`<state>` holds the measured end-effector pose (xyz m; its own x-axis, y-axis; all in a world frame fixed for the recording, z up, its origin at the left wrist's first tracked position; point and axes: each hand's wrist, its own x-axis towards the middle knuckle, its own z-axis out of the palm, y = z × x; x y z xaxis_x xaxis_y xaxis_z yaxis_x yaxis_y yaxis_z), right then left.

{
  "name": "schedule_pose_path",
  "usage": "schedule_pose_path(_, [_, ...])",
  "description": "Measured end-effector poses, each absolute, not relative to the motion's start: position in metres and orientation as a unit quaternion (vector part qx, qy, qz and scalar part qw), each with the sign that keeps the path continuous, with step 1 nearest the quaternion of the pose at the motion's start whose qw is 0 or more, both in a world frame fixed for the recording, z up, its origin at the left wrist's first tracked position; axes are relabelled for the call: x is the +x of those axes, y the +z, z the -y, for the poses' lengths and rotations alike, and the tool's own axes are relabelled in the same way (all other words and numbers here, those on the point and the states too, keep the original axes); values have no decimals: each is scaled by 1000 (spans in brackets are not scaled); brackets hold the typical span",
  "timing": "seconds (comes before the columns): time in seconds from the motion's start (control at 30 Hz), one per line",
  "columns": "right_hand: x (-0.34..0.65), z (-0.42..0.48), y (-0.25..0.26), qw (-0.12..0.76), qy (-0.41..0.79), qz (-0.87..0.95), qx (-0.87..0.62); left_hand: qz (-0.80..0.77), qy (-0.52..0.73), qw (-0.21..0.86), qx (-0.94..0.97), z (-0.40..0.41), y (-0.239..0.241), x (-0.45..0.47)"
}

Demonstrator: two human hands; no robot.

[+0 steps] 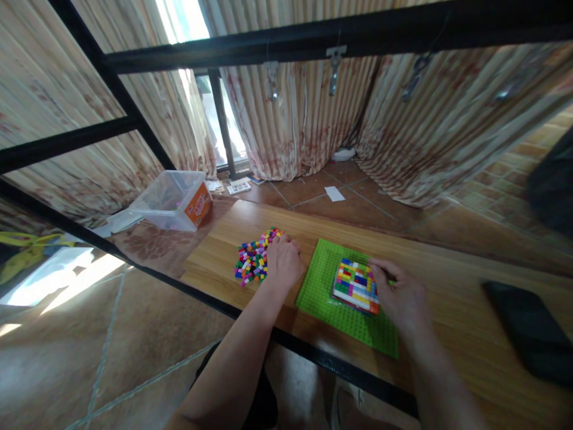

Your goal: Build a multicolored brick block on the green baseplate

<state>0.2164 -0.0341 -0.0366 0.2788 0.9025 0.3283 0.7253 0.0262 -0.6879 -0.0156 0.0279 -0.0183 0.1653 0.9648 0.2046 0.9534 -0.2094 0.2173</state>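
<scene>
A loose pile of small colourful toy bricks [253, 260] lies on the wooden tabletop. My left hand [285, 258] rests at the pile's right side with its fingers curled down; whatever is under the fingertips is hidden. Right of it lies a green studded baseplate [320, 298], bearing a flat, roughly square block built of multicoloured bricks [355, 286]. At the right edge of that block, my right hand [400, 292] has thumb and fingers drawn together, the index finger reaching to the block's upper right corner. What they pinch, if anything, is too blurred to name.
A dark phone-like slab [530, 331] lies at the table's right end. On the floor at the left stands a clear plastic box [168, 203] with an orange label. A black metal frame [286, 45] with hanging metal clips crosses above the table, before striped curtains [290, 125].
</scene>
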Motion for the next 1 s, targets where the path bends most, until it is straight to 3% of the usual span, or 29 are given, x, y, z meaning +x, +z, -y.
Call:
schedule_pose_path(0.3, [215, 35, -37, 412, 127, 587, -685, -636, 133, 30, 760, -29, -20, -9])
schedule_pose_path(0.43, [216, 35, -33, 437, 108, 572, -685, -612, 181, 39, 769, -30, -18, -5])
schedule_pose_path(0.73, [199, 36, -17, 512, 151, 593, -603, -443, 434, 369, 692, -13, -20, 28])
schedule_pose_path(1.0, [191, 34, -21, 503, 177, 618, -578, -374, 472, 470, 645, -2, -23, 52])
